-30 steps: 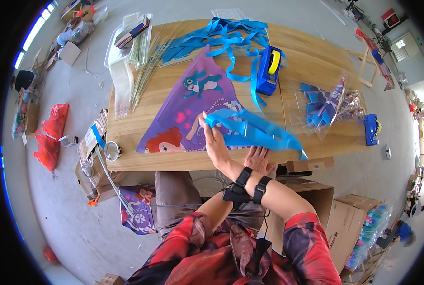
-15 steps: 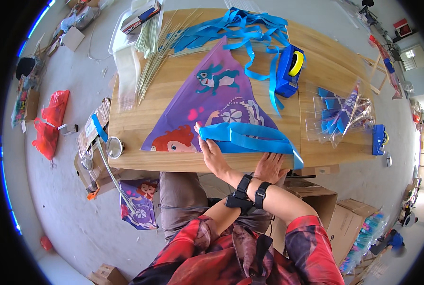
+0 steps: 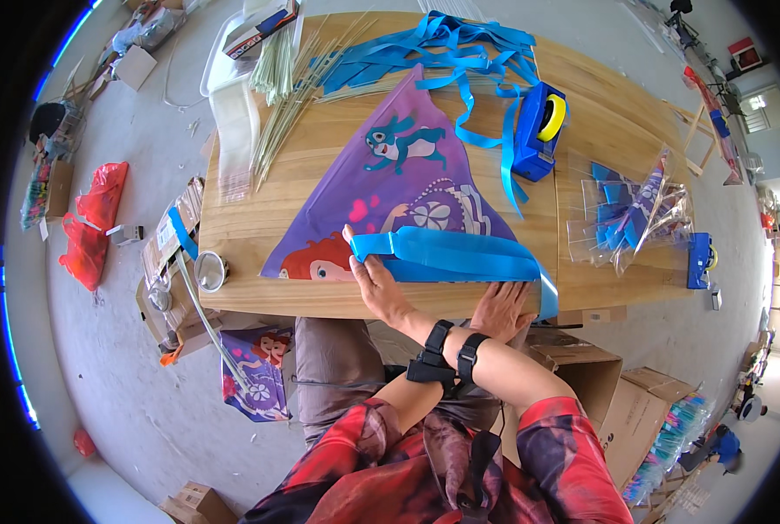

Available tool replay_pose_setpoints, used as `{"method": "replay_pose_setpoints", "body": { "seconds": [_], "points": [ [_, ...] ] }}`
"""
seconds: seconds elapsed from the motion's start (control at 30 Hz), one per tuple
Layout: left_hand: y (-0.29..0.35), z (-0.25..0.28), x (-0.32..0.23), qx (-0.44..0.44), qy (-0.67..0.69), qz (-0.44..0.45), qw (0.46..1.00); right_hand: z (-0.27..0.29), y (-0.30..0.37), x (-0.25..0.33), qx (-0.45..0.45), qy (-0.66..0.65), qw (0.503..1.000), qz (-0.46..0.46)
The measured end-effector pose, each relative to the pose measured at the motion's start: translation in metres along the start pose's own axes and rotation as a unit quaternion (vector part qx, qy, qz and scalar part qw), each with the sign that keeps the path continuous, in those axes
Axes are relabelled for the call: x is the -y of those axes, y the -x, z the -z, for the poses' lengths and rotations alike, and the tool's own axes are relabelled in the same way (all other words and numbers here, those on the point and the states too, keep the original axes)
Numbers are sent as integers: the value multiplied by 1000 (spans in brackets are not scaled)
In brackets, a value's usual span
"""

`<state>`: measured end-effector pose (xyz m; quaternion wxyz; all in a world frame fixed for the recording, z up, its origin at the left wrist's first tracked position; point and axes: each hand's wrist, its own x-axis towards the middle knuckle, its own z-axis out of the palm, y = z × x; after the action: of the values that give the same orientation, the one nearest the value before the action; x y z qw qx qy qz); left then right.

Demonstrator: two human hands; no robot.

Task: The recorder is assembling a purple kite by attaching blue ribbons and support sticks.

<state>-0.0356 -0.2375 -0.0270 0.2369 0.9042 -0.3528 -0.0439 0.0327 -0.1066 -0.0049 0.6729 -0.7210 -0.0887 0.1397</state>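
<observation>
My forearms cross, the right one over the left. A purple triangular kite sheet (image 3: 355, 188) printed with cartoon figures lies flat on the wooden table. Along its near edge runs a folded blue ribbon (image 3: 460, 247), whose right end hangs over the table's edge. My right hand (image 3: 375, 286), on the left side, is closed on the ribbon's left end, above the printed red hair. Some of its fingers are hidden by the ribbon. My left hand (image 3: 500, 309) lies flat, fingers stretched, at the sheet's lower right edge, touching the ribbon there.
Blue ribbons (image 3: 425, 52) are heaped at the back beside thin pale sticks (image 3: 294, 105). A blue tape dispenser (image 3: 534, 144) stands to the right, with clear-wrapped kites (image 3: 630, 210) beyond. A small round container (image 3: 211, 272) sits at the left edge; cardboard boxes (image 3: 643, 419) stand below right.
My right hand has shifted a little left along the sheet's near edge, carrying the ribbon's end with it. My left hand stays at the right corner.
</observation>
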Motion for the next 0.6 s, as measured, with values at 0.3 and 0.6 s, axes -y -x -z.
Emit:
{"method": "replay_pose_setpoints", "body": {
  "seconds": [0.3,0.6],
  "points": [
    [4,7,3,-62,73,-14,995,-4,-5,-12,-10,8,1000,14],
    [87,-10,65,-190,-13,-23,981,-8,-6,-21,-59,25,997,35]
  ]
}}
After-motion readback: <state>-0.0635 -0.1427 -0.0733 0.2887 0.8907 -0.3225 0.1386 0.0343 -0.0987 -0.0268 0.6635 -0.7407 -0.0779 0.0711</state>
